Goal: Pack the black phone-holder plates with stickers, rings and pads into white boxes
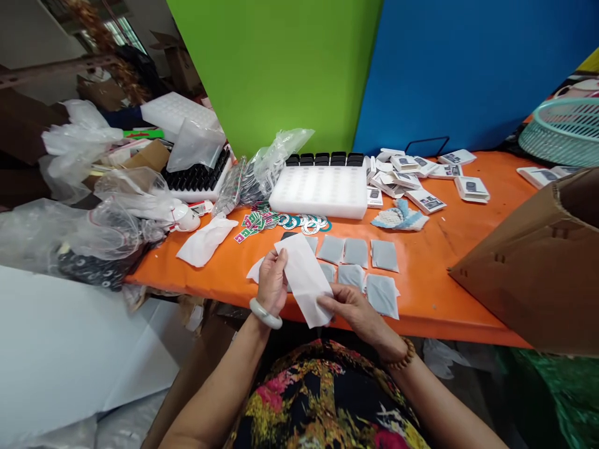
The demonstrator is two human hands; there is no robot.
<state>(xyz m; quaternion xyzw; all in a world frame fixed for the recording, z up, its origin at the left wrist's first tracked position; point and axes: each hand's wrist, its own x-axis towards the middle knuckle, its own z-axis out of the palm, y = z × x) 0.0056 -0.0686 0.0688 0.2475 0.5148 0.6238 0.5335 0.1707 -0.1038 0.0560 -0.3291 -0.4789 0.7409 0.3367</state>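
Through the head view I have 2 bare hands at work, and the thing in hand is a narrow white sheet (304, 277), held slantwise over the near edge of the orange table (433, 249). As for progress, I count at least 6 flat gray squares (355, 252) set out in 2 rough rows, and I judge those to be laid ready or dealt with, though I cannot tell which. The sheet in hand looks unfinished to me, since it is up between the hands and not put down. More white material (206, 241) lies at the left of the table, and I cannot make out how many pieces it holds, so what is left I can't count. The left hand (272, 282) pinches the sheet's upper left edge, thumb on top; the right hand (352, 308) pinches its lower right corner between thumb and fingers. The sheet therefore sits directly between the 2 hands, touching each, and hides part of the tabletop behind it. The gray squares lie just beyond the right hand, while the white foam block (321, 192) stands farther back, well apart from my grip.
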